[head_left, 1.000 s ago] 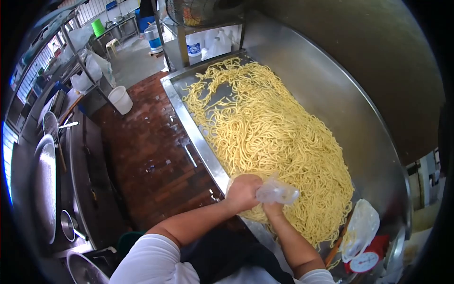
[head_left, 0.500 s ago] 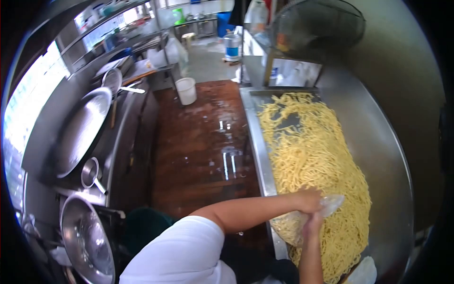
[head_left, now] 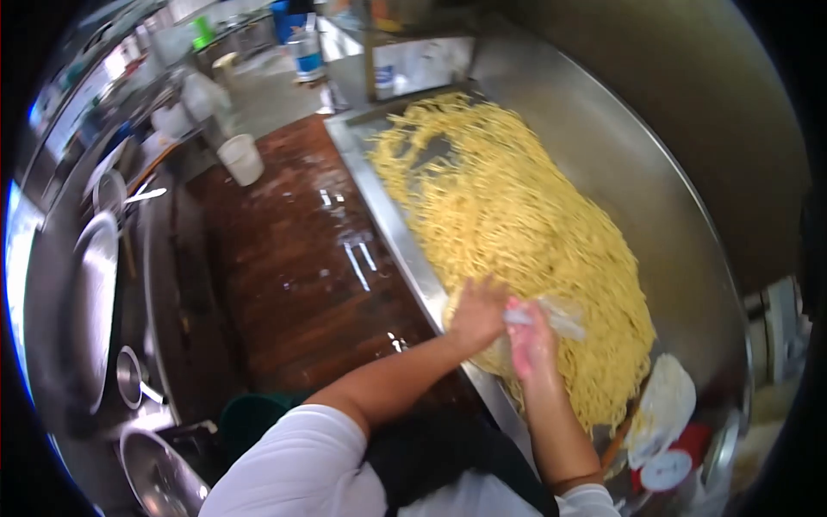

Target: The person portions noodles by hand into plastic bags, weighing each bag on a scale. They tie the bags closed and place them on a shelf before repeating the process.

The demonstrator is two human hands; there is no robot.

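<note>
Over the heap of yellow noodles (head_left: 551, 233), my right hand (head_left: 532, 349) is closed round the gathered neck of a clear plastic bag (head_left: 564, 319). The bag's loose end sticks out to the right of my fingers. Bright pink shows along that hand; blur hides what it is. Just left of it, my left hand (head_left: 480, 314) has its fingers spread, with nothing visible in them. The bag's lower part lies beneath my hands and is mostly hidden by them. The noodles fill much of a wide metal tray table (head_left: 392, 250).
A red scale (head_left: 676, 465) stands at the lower right, beside a white plastic bag (head_left: 663, 405). Across the wet brown floor (head_left: 293, 276) are a white bucket (head_left: 241, 159), a large wok (head_left: 93, 302) and a metal bowl (head_left: 159, 474). A green bin (head_left: 250, 418) stands near my left elbow.
My view has swung to the right. My left hand has come away from the bag's neck and spread its fingers; my right hand still holds the bag. Pink now shows at the right hand.
</note>
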